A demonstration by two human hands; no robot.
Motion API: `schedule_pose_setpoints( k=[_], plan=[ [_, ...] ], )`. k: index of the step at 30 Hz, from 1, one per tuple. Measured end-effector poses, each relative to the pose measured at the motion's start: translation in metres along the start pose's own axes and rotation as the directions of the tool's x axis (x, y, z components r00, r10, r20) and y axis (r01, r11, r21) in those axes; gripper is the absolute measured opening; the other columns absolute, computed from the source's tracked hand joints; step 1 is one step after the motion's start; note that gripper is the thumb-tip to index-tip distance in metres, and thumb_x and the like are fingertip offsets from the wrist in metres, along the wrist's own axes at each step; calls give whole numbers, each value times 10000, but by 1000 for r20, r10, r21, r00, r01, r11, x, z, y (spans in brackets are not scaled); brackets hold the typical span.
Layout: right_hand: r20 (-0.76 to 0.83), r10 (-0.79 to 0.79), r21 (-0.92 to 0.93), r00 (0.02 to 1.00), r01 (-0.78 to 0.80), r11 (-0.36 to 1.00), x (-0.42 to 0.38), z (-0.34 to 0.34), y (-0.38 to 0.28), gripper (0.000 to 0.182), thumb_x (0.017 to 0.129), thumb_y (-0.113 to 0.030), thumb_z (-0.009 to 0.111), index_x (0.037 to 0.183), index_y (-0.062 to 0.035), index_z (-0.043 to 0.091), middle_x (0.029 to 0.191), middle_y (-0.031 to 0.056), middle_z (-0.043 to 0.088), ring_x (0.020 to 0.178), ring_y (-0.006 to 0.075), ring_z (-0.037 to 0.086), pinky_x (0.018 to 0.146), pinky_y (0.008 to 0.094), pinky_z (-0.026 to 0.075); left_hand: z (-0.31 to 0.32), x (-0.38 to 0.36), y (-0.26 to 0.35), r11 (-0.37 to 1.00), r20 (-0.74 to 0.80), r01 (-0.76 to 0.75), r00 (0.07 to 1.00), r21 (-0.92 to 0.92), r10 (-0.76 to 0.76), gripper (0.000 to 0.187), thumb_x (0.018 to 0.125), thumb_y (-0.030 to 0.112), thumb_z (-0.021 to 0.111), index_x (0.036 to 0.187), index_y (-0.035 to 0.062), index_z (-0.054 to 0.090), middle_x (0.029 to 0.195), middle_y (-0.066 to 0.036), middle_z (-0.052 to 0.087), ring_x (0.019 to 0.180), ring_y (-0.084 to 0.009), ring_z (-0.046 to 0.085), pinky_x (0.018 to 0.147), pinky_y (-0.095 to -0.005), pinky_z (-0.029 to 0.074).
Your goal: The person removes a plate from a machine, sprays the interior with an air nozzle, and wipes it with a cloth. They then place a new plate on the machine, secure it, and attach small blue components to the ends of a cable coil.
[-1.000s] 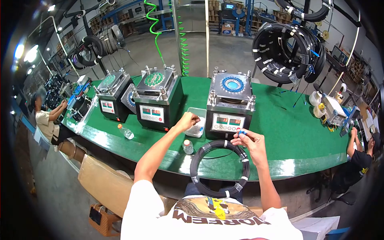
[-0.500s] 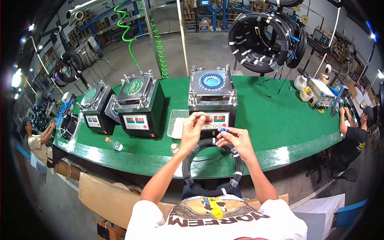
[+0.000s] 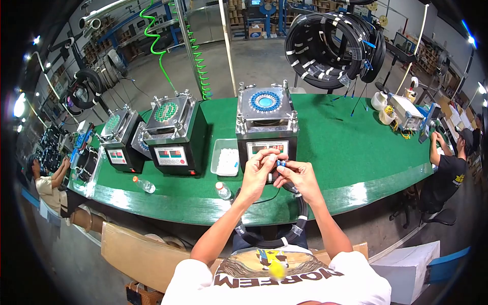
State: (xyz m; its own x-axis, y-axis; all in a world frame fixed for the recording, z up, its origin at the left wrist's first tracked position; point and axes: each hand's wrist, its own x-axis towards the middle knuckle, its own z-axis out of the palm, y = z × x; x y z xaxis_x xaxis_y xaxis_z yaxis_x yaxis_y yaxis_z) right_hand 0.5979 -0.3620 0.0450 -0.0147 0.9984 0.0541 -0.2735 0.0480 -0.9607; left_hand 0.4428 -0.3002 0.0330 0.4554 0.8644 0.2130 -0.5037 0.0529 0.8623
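My right hand (image 3: 300,180) is closed in a pinch on small blue fibre-optic connectors (image 3: 281,163). Fingertips of my left hand (image 3: 258,175) are pressed together right beside them; whatever they pinch is too small to make out. Below both hands hangs a coil of black cable (image 3: 302,212), bound with white and clear tape, its top partly hidden by the hands. Just beyond the hands stands a polishing machine (image 3: 267,133) with a ring of blue connectors on its top plate and a lit red display.
Two more polishing machines (image 3: 172,133) (image 3: 122,140) with green connectors stand left. A clear tray (image 3: 214,161) holding white pieces and two small bottles (image 3: 222,191) (image 3: 144,185) sit on the green table (image 3: 335,162). Large cable coils (image 3: 325,51) hang behind. Co-workers sit at both sides.
My left hand has moved right and down, up against the connectors in my right hand. The view has shifted slightly, and the bottle near my left forearm is now more visible.
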Motion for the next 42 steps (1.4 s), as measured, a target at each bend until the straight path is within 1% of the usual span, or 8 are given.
schedule_pose_setpoints(
  k=[10, 19, 22, 28, 34, 37, 40, 42],
  plan=[
    [7, 1, 5, 1000, -1, 1000, 2, 1, 0, 204, 991, -98, 664, 1046, 95, 702, 890, 140, 721, 708, 216, 730, 635, 305, 608, -4, 0, 2, 999, 0, 12, 1000, 35, -12, 234, 1046, 165, 592, 1210, 5, 638, 1127, -119, 729, 993, -143, 688, 852, -272, 571],
    [10, -35, -13, 999, 35, 999, 3, 4, 1, 197, 984, -106, 676, 1072, 64, 723, 871, 107, 716, 665, 169, 695, 587, 279, 572, -9, 1, 5, 976, 11, 126, 992, -178, -126, 205, 1040, 138, 585, 1165, -15, 639, 1087, -124, 733, 904, -131, 692, 738, -254, 563],
    [42, -35, -68, 999, 38, 997, 3, 2, 1, 256, 980, -102, 675, 1176, 58, 710, 851, 98, 698, 650, 157, 672, 579, 274, 555, -17, 2, 3, 973, 35, 168, 986, -160, -165, 216, 1039, 142, 583, 1175, -14, 647, 1084, -129, 734, 906, -141, 697, 746, -260, 568],
    [14, -23, -72, 1000, 24, 997, 1, 6, -1, 228, 978, -92, 673, 1138, 65, 715, 847, 94, 699, 646, 149, 664, 571, 274, 552, -12, 0, 4, 996, 37, 60, 998, -65, -58, 235, 1023, 158, 617, 1177, -13, 666, 1096, -130, 735, 915, -141, 699, 745, -267, 571],
    [21, -38, -106, 999, 40, 994, 2, 2, 9, 198, 976, -92, 675, 1084, 66, 726, 844, 93, 704, 647, 133, 660, 564, 265, 548, -16, 1, 0, 918, 64, 239, 971, -317, -231, 354, 998, 118, 618, 1332, 31, 538, 1102, -151, 706, 929, -185, 685, 792, -313, 590],
    [13, -32, -122, 999, 33, 992, 0, 6, 6, 191, 977, -93, 674, 1068, 66, 729, 836, 87, 703, 648, 123, 658, 563, 259, 545, -17, 0, -1, 889, 118, 233, 972, -394, -202, 425, 980, 83, 615, 1370, 75, 447, 1127, -139, 675, 962, -191, 671, 796, -324, 585],
    [30, -20, -130, 999, 24, 991, -1, 3, 9, 205, 982, -100, 672, 1084, 69, 723, 837, 85, 701, 640, 124, 659, 560, 256, 544, -17, -1, 9, 894, 166, 254, 965, -369, -205, 424, 962, 52, 616, 1338, 84, 422, 1153, -137, 658, 1005, -198, 657, 820, -337, 584],
    [9, -15, -77, 1000, 15, 997, -1, 5, 5, 215, 990, -107, 662, 1103, 67, 720, 822, 75, 693, 620, 123, 654, 550, 251, 534, -18, 3, 15, 951, 85, 183, 982, -250, -167, 263, 972, 9, 589, 1220, 60, 521, 1160, -139, 661, 1018, -203, 660, 874, -316, 565]
  ],
)
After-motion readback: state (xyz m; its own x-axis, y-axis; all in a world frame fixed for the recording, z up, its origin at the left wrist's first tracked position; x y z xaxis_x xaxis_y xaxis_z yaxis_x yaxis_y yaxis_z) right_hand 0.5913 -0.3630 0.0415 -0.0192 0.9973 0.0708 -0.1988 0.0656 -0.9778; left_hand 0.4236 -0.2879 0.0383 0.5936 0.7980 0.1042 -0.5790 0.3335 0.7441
